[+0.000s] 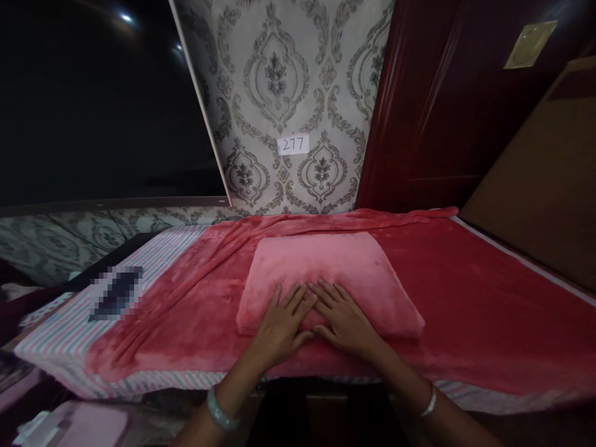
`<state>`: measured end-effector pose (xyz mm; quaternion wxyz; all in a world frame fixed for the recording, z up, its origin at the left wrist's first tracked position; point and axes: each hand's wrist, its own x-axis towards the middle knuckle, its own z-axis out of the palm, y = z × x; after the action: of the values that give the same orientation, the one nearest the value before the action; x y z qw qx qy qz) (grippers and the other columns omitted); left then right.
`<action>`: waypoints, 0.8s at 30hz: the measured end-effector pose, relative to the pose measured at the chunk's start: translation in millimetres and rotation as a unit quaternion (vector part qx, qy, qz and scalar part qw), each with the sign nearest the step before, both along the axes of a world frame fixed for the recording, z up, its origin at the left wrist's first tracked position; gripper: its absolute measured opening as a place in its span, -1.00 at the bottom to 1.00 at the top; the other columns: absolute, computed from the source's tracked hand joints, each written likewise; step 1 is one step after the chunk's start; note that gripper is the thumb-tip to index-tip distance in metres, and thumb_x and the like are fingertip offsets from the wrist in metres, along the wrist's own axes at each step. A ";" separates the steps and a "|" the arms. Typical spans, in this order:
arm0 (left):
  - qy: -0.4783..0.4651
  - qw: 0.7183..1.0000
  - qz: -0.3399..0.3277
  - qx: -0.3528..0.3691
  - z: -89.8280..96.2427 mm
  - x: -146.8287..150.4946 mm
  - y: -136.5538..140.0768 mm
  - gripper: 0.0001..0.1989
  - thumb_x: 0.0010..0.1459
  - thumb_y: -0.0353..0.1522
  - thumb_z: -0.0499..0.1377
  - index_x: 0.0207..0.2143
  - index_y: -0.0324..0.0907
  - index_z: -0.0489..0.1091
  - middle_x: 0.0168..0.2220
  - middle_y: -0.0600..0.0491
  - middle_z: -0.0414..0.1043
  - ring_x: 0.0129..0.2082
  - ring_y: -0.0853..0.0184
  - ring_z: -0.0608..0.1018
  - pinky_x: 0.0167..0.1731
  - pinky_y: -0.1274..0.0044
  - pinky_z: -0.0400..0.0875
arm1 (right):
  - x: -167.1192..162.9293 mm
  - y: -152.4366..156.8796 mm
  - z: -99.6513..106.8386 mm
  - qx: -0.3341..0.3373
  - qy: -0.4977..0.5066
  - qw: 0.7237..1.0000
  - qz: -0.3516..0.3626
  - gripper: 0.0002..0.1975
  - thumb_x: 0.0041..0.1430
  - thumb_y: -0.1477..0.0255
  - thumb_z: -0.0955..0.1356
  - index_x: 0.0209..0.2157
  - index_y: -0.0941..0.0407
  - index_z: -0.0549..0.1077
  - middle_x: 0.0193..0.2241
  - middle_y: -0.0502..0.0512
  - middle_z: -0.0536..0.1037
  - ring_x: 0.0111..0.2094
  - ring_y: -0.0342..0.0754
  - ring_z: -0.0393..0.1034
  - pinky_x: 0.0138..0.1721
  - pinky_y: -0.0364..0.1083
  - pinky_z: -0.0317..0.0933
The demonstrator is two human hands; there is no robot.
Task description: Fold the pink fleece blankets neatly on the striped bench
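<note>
My left hand (284,320) and right hand (342,316), both flat with fingers spread and holding nothing, press side by side on the near edge of a folded pink blanket (326,273). This blanket lies on a red blanket (465,292) covering the striped mattress (153,261). A label (293,144) reading 277 is stuck to the patterned wall behind.

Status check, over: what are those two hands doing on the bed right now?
Left hand and right hand flat, open, on folded pink blanket. Blanket lies on red bedspread. Nothing on top of it.
</note>
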<state>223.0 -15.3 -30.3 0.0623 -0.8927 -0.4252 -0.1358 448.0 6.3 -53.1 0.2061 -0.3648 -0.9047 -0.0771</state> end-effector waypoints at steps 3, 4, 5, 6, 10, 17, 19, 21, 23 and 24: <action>0.030 0.998 0.040 0.042 -1.1 -30.5 -10.1 -0.26 0.25 -0.36 0.20 0.43 -0.04 0.04 0.44 -0.12 0.06 0.45 0.07 0.09 0.39 -0.04 -0.15 | 20.4 -9.7 -1.7 0.029 -0.016 0.999 -0.008 -0.29 0.24 0.41 0.32 0.41 0.04 0.16 0.40 0.13 0.17 0.41 0.18 -0.03 0.34 0.30 -0.05; 0.039 0.996 0.062 0.054 -2.1 -42.4 -12.6 -0.26 0.22 -0.44 0.19 0.42 -0.03 0.07 0.44 -0.13 0.06 0.45 0.05 0.10 0.39 -0.05 -0.15 | 30.8 -13.3 -3.8 0.041 -0.018 0.999 -0.021 -0.26 0.19 0.49 0.30 0.41 0.02 0.16 0.40 0.11 0.18 0.41 0.18 -0.01 0.33 0.31 -0.05; 0.047 0.993 0.082 0.064 -3.7 -54.0 -14.3 -0.24 0.18 -0.50 0.16 0.41 -0.04 0.10 0.44 -0.13 0.06 0.45 0.04 0.10 0.38 -0.05 -0.12 | 42.2 -16.6 -6.4 0.054 -0.018 0.998 -0.041 -0.22 0.15 0.55 0.29 0.41 0.01 0.16 0.39 0.10 0.19 0.40 0.18 0.00 0.32 0.32 -0.05; 0.052 0.991 0.098 0.072 -5.9 -64.5 -15.0 -0.23 0.15 -0.55 0.14 0.40 -0.04 0.12 0.44 -0.15 0.05 0.45 0.03 0.11 0.38 -0.05 -0.09 | 53.8 -19.4 -9.3 0.066 -0.017 0.996 -0.064 -0.19 0.10 0.59 0.28 0.41 0.01 0.15 0.39 0.11 0.20 0.39 0.19 0.02 0.31 0.33 -0.04; 0.048 0.990 0.105 0.086 -15.3 -86.9 -8.1 -0.16 0.04 -0.66 0.05 0.38 -0.07 0.18 0.43 -0.14 0.07 0.44 0.05 0.13 0.34 0.07 0.13 | 89.0 -22.8 -17.6 0.102 -0.024 0.985 -0.134 -0.12 0.03 0.63 0.27 0.42 0.04 0.12 0.39 0.23 0.19 0.37 0.25 0.08 0.27 0.34 0.02; 0.019 0.988 0.093 0.121 25.7 -69.8 -7.6 -0.31 0.14 -0.62 0.00 0.31 -0.11 0.29 0.29 -0.15 0.36 0.28 0.10 0.42 0.18 0.24 0.41 | 111.6 -11.4 19.4 0.133 -0.017 0.984 -0.117 -0.21 0.14 0.74 0.16 0.38 -0.01 0.22 0.22 0.14 0.46 0.20 0.03 0.37 0.14 0.09 0.25; 0.028 0.988 0.074 0.133 39.0 -64.2 -20.0 -0.29 0.12 -0.61 0.02 0.34 -0.11 0.25 0.30 -0.15 0.33 0.29 0.09 0.41 0.21 0.25 0.39 | 122.7 -12.5 29.1 0.124 0.002 0.986 -0.112 -0.20 0.14 0.73 0.16 0.39 -0.02 0.20 0.25 0.12 0.42 0.22 0.02 0.34 0.16 0.08 0.24; 0.041 0.992 0.052 0.111 40.6 -61.8 -35.2 -0.22 0.08 -0.60 0.05 0.38 -0.11 0.16 0.33 -0.15 0.30 0.29 0.07 0.40 0.22 0.22 0.37 | 134.4 -17.2 27.6 0.106 0.008 0.990 -0.094 -0.16 0.11 0.71 0.18 0.42 -0.04 0.14 0.29 0.10 0.38 0.26 0.03 0.30 0.19 0.11 0.22; 0.048 0.996 0.027 0.070 32.7 -63.3 -49.0 -0.18 0.08 -0.58 0.07 0.41 -0.08 0.09 0.34 -0.14 0.28 0.29 0.08 0.40 0.21 0.22 0.39 | 143.0 -25.2 18.0 0.087 0.008 0.993 -0.073 -0.12 0.08 0.68 0.20 0.43 -0.08 0.11 0.29 0.09 0.37 0.26 0.06 0.29 0.21 0.17 0.19; 0.047 0.998 0.016 0.049 28.2 -65.2 -54.1 -0.19 0.10 -0.54 0.09 0.42 -0.06 0.07 0.35 -0.13 0.27 0.30 0.08 0.39 0.20 0.22 0.40 | 145.1 -30.0 13.4 0.073 0.007 0.995 -0.067 -0.13 0.08 0.66 0.21 0.43 -0.08 0.11 0.30 0.09 0.36 0.27 0.08 0.28 0.23 0.20 0.18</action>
<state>157.9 -69.4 -2.1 0.1278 -0.8872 -0.4285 -0.1138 593.1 -23.6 -39.7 0.2330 -0.4088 -0.8688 -0.1542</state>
